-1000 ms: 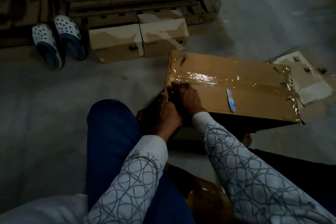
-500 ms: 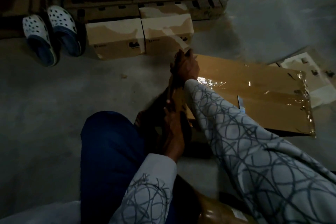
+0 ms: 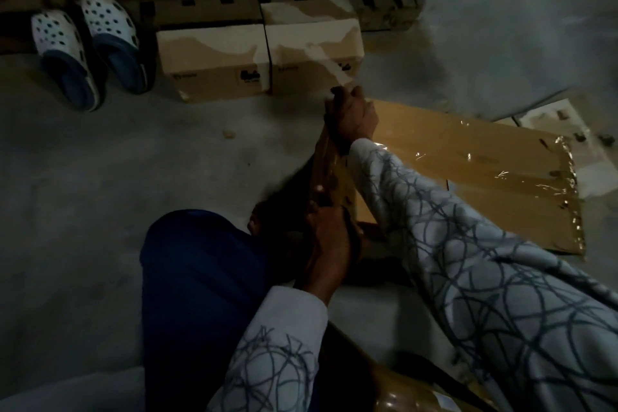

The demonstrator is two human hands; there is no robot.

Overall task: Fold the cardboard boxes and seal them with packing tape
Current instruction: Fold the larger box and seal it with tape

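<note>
A flattish brown cardboard box (image 3: 485,177), its top glinting with clear tape, lies on the grey concrete floor (image 3: 167,160) in front of a seated person. The right hand (image 3: 352,115) reaches to the box's far left corner, fingers curled over the edge there. The left hand (image 3: 326,237) is at the near left corner, fingers clamped round a dark thing that looks like a roll of packing tape (image 3: 356,239), though the dim light leaves that unsure. Between the two hands a glossy strip of tape (image 3: 331,170) runs along the box's left end.

The strip seems stretched but not yet pressed down, so the risk lies there. If the pull slackens, the tape may twist, stick to itself or wrinkle. If it drifts off the edge, the seam stays open. A hard tug could also slide the light box across the floor. Two pale cardboard boxes (image 3: 214,60) and white-and-blue clogs (image 3: 87,50) sit well apart.
</note>
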